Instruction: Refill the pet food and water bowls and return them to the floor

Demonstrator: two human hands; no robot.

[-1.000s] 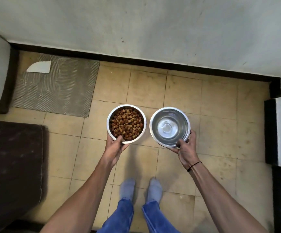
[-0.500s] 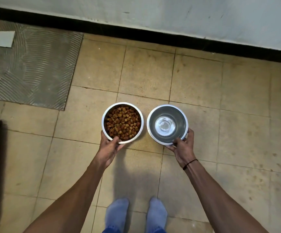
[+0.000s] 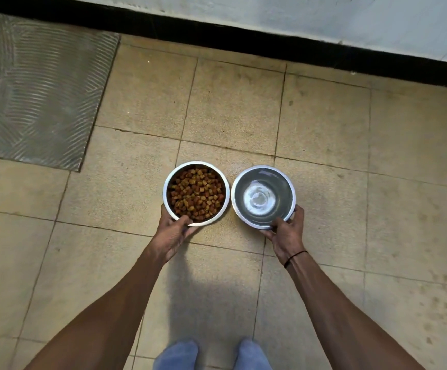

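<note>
Grey mat [image 3: 38, 100] well left of bowls [image 3: 196, 193]

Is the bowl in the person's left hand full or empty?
Full: the food bowl in the left hand holds brown kibble nearly to its rim.

Two round stainless-steel bowls sit side by side at the centre of the frame, over the beige tiled floor, rims nearly touching. The food bowl [image 3: 196, 193], on the left, is filled with small brown cubes of kibble [image 3: 197, 194] heaped almost to the rim. The water bowl [image 3: 263, 196], on the right, holds clear water, with a bright reflection at its bottom. Both stand upright and level, openings facing the camera. Whether they rest on the tiles or hang just above them cannot be told.
</note>
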